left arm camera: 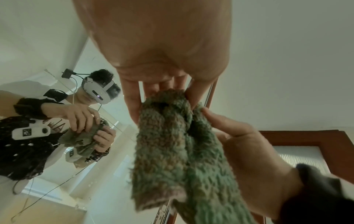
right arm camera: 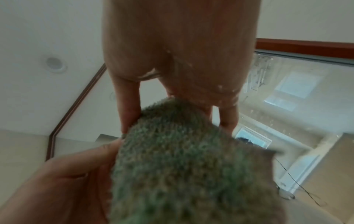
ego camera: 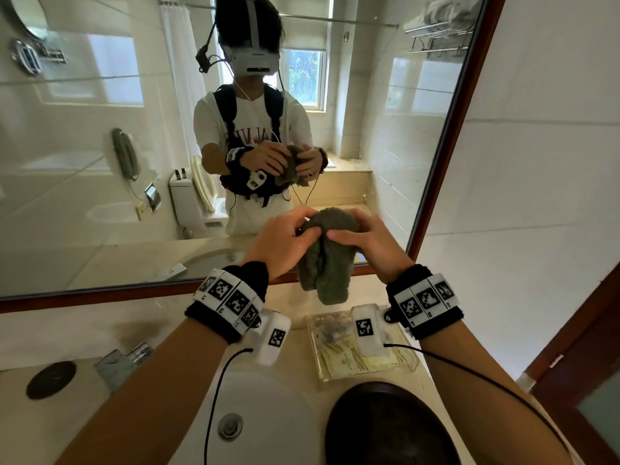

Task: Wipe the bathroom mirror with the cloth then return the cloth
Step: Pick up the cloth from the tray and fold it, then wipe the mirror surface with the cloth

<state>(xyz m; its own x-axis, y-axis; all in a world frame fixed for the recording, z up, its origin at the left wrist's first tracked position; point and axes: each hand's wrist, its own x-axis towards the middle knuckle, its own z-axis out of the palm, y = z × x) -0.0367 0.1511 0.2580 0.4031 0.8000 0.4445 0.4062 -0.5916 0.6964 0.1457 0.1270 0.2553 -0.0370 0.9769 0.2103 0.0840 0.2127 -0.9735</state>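
Observation:
A grey-green fluffy cloth (ego camera: 327,260) hangs bunched between both hands, just in front of the mirror's lower edge. My left hand (ego camera: 285,241) pinches its top left with thumb and fingers. My right hand (ego camera: 365,241) grips its top right, thumb laid across the front. The large wood-framed mirror (ego camera: 100,162) fills the wall ahead and reflects a person holding the cloth. In the left wrist view the cloth (left arm camera: 172,145) hangs from my left fingers while the right hand (left arm camera: 243,145) holds its side. The right wrist view shows the cloth (right arm camera: 178,166) close up and blurred.
Below the hands lies a beige counter (ego camera: 84,333) with a white basin (ego camera: 255,417), a clear tray (ego camera: 362,350) of sachets, a dark round bowl (ego camera: 385,427) and a faucet (ego camera: 124,360). A white tiled wall (ego camera: 536,162) and a wooden door frame (ego camera: 577,347) stand to the right.

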